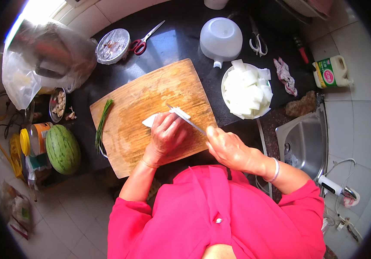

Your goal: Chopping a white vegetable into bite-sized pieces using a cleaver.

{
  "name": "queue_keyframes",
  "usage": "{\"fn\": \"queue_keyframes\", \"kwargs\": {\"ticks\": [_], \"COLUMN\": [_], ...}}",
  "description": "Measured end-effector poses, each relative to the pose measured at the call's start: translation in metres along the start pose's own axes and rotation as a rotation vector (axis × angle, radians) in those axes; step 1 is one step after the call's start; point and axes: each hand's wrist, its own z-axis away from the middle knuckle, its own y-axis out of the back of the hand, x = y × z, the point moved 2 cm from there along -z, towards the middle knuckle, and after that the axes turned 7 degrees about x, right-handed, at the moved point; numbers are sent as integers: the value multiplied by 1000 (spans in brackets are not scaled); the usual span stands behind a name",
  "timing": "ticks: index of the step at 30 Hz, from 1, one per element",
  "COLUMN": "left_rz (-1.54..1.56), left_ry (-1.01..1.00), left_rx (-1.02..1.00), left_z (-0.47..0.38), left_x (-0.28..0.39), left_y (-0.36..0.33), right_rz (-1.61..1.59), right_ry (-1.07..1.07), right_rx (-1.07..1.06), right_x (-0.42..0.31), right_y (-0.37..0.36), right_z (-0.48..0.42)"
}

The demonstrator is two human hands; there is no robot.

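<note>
My left hand point(169, 132) presses a white vegetable piece point(149, 121) onto the wooden cutting board point(146, 90), fingers curled over it. In my right hand point(226, 145) is a kitchen knife point(190, 121), its blade angled up and left beside my left knuckles. Thin white slices point(182, 113) lie against the blade's far side. The knife's handle is hidden inside my fist. A bunch of thin green chives point(103, 124) rests along the board's left edge. Right of the board, a white bowl point(225, 104) is heaped with pale cut vegetable pieces point(248, 87).
Red-handled scissors point(143, 40) and a film-covered bowl point(113, 45) are behind the board. A watermelon point(63, 149), a garlic bowl point(55, 108) and a plastic-bagged item point(49, 55) stand left. Rightward are an upturned plastic bowl point(221, 39), a cloth point(285, 76) and a steel sink point(305, 142).
</note>
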Motion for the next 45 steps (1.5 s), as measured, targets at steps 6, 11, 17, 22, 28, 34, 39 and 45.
{"fn": "queue_keyframes", "kwargs": {"ticks": [6,11,17,22,28,34,39,45], "left_rz": [-14,-7,123,164,328,460,523,461], "left_ry": [-17,4,254,197,49,-90,-71,-25], "left_rx": [21,14,264,90,-224,-462,-442,-516], "left_z": [2,-4,9,-50,-96,-143,-164,-176], "left_x": [1,4,1,36,52,67,76,79], "left_y": [-2,4,28,41,5,-47,-85,-115], "right_rz": [47,17,82,198,300,405,439,433], "right_ry": [-71,-11,-19,83,77,33,-15,-1], "right_rx": [-25,85,79,253,349,453,466,457], "right_x": [10,12,13,19,38,68,92,110], "right_y": [-25,-28,-5,25,59,84,100,107], "right_z": [-9,-6,6,23,56,87,96,98]}}
